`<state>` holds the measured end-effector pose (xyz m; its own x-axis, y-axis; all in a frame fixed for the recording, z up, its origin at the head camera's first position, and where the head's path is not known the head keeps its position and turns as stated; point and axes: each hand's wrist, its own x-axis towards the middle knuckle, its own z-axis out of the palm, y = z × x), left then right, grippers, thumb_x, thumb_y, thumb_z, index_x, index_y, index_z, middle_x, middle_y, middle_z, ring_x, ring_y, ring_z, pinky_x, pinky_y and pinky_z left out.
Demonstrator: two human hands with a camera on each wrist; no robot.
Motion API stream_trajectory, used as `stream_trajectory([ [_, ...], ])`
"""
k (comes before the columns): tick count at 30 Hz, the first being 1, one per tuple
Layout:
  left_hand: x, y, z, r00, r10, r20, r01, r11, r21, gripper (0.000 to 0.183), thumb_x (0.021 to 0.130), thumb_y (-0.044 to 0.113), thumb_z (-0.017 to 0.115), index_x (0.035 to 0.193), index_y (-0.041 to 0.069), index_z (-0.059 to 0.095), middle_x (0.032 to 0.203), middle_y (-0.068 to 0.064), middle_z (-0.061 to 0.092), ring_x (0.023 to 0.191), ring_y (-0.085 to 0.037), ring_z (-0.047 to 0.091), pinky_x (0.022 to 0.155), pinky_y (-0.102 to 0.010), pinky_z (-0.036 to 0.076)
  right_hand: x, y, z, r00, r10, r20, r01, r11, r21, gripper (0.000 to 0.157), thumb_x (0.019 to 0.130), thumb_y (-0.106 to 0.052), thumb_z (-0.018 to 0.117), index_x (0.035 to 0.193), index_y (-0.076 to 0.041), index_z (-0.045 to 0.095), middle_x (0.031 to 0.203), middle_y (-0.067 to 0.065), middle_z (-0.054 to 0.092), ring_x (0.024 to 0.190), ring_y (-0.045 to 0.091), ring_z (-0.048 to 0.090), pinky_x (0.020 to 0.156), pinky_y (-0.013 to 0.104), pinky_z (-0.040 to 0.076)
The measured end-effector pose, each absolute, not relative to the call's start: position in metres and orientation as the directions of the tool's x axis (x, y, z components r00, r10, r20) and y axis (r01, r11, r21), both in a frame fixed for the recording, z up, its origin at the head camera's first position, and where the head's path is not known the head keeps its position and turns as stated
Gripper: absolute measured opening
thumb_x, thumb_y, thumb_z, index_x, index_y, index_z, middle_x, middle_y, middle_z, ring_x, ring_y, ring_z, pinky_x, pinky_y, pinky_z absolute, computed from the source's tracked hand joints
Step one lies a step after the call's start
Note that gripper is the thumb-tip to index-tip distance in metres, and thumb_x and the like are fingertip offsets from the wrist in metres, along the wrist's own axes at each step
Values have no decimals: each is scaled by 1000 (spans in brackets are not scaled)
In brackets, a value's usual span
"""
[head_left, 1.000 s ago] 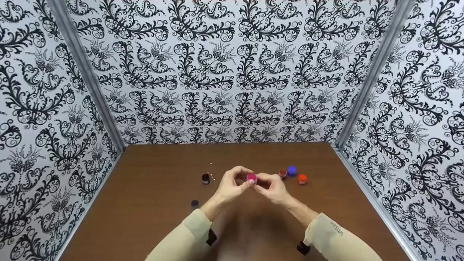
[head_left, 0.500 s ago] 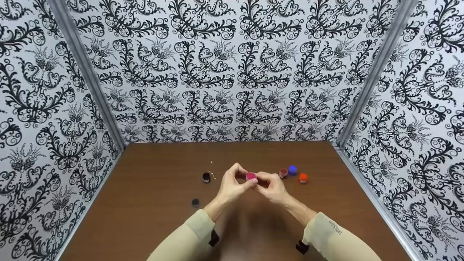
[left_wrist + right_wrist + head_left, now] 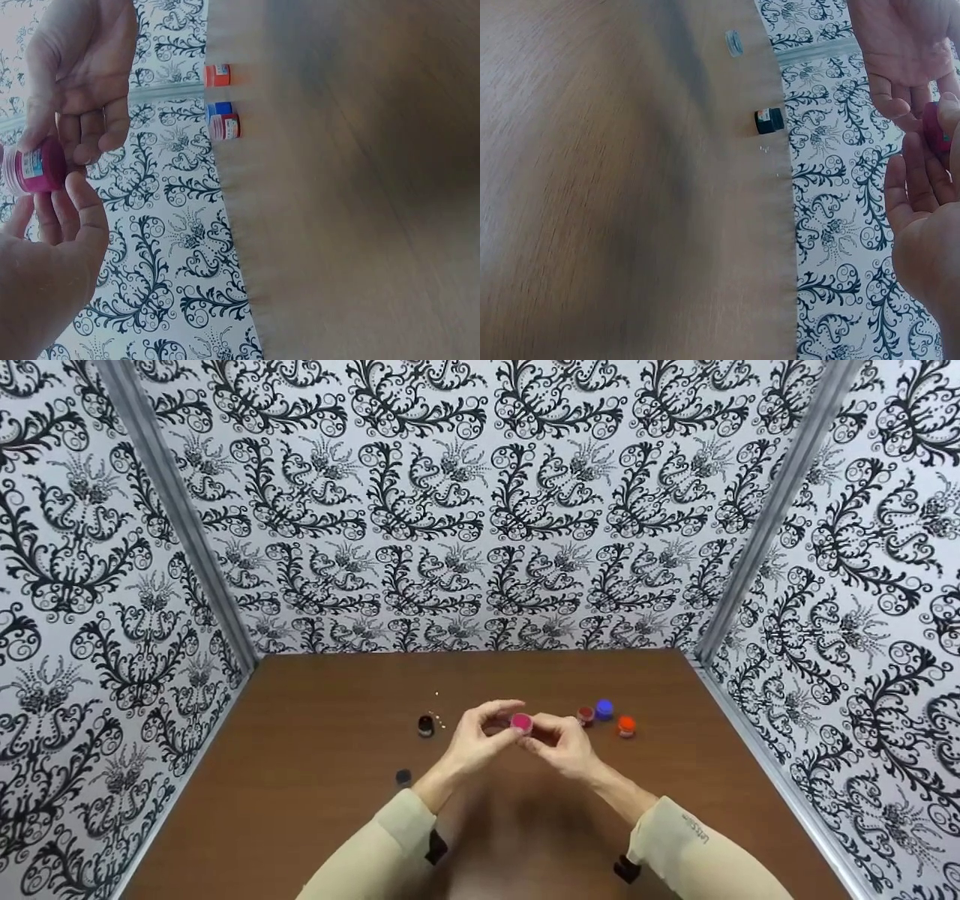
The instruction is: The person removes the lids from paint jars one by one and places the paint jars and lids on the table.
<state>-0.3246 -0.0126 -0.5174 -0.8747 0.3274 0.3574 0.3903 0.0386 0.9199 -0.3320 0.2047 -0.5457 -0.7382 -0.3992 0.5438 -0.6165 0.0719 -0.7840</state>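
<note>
A small pink paint jar [image 3: 521, 724] with a clear cap [image 3: 13, 171] is held up between both hands above the table. My right hand [image 3: 566, 746] pinches its pink body, the thumb lying on the label in the left wrist view. My left hand [image 3: 476, 739] has its thumb against the jar and its index finger stretched out past it. Curled fingers of the left hand [image 3: 56, 262] lie close under the jar in the left wrist view. Exact contact of the left fingertips is partly hidden.
Right of the hands stand a dark red jar [image 3: 585, 715], a blue jar [image 3: 604, 709] and an orange jar [image 3: 626, 726]. At left are a black jar [image 3: 426, 725], small pale bits [image 3: 441, 724] and a clear round lid [image 3: 734, 43]. Patterned walls [image 3: 480, 510] enclose the brown table [image 3: 300, 750].
My left index finger, bent half a second ago, is now stretched out. The pink jar stays between both hands in nearly the same place. The jars on the table have not moved.
</note>
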Motion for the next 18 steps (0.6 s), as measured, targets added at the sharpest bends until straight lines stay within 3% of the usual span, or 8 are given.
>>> stream_trajectory([
  [7,-325,-16,-514,-855,366,368,406,29,913,37,98,5,81,133,-6,77,124,-30,75,102,-8,73,95,-25,65,-332,205,-544,-729,-413,546,-623,69,-779,24,99,7,78,123,9,80,116,14,84,105,2,77,88,20,65],
  [10,-325,-16,-513,-852,364,376,406,8,914,36,97,4,82,130,-9,75,120,-33,76,97,-10,74,91,-27,65,-333,205,-544,-721,-413,556,-636,76,-768,27,100,7,77,126,9,79,117,20,83,107,2,76,90,20,64],
  [15,-321,-12,-512,-882,311,356,383,31,923,31,94,7,86,119,-4,73,113,-30,78,93,-12,74,86,-25,65,-333,204,-544,-729,-411,547,-624,72,-778,28,100,7,77,128,12,77,118,33,80,107,1,77,91,20,64],
  [18,-318,-9,-514,-911,254,325,350,60,935,30,92,8,90,114,-1,71,110,-24,78,94,-22,77,82,-22,65,-331,201,-543,-746,-402,531,-601,61,-797,30,100,6,77,129,14,76,119,37,79,106,0,78,91,20,65],
])
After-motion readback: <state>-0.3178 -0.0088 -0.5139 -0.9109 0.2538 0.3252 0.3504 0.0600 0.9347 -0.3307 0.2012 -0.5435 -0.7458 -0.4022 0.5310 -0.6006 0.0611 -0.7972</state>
